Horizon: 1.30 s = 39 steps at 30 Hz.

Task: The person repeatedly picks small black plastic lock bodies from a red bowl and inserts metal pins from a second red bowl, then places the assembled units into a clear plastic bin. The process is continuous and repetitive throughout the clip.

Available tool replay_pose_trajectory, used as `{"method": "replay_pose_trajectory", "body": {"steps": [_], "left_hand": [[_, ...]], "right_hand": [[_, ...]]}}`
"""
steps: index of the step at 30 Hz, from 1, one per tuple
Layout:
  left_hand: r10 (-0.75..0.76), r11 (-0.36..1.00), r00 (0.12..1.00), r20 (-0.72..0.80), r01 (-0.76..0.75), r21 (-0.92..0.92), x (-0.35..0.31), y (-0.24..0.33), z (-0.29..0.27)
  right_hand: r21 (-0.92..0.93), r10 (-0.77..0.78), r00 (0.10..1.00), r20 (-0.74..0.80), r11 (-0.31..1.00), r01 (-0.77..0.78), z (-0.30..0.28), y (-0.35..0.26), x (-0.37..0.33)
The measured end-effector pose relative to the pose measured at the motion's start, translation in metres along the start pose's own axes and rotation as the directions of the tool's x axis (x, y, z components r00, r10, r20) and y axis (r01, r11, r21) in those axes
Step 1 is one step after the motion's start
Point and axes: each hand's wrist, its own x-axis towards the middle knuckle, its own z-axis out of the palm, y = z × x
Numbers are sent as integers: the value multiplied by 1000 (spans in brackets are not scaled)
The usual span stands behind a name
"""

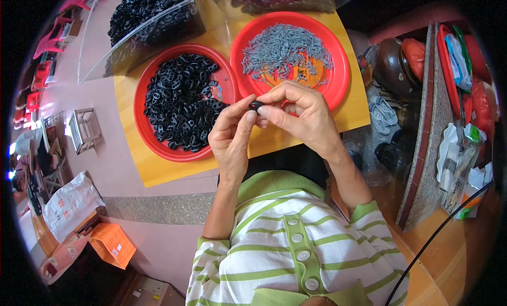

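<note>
Between my two hands is a small black oval plastic piece (255,104), with a bit of red showing in its middle. My left hand (232,134) pinches it between thumb and fingers. From the other side, the thumb and index finger of my right hand (302,114) close on the same piece; whether a pin is also in them is hidden. Just beyond my left hand, a red plate (138,106) holds a heap of black two-holed plastic pieces (177,102). Past my right hand, a second red plate (342,68) bears many small grey metal pins or screws (282,47).
Both plates rest on a yellow tabletop (163,173). A clear plastic bin (198,20) full of black pieces stands at the far left, another clear bin (311,0) at the far edge. A small metal stool (84,129) is leftward; slippers (382,114) and jars lie rightward.
</note>
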Motion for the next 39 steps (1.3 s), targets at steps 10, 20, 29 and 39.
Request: {"method": "replay_pose_trajectory", "body": {"steps": [10, 20, 29, 39], "left_hand": [[-88, 996, 987, -137, 90, 4, -1, 5, -2], [-109, 994, 986, -128, 112, 16, -1, 5, -6], [-148, 989, 978, -144, 146, -22, 1, 4, -7], [-133, 991, 983, -125, 131, -24, 3, 4, -8]], "right_hand": [[-503, -299, 952, 67, 814, 291, 5, -3, 1], [-456, -260, 962, 88, 848, 271, 2, -1, 4], [-416, -252, 962, 102, 868, 271, 2, -4, 6], [-362, -204, 975, 87, 906, 221, 4, -2, 7]]}}
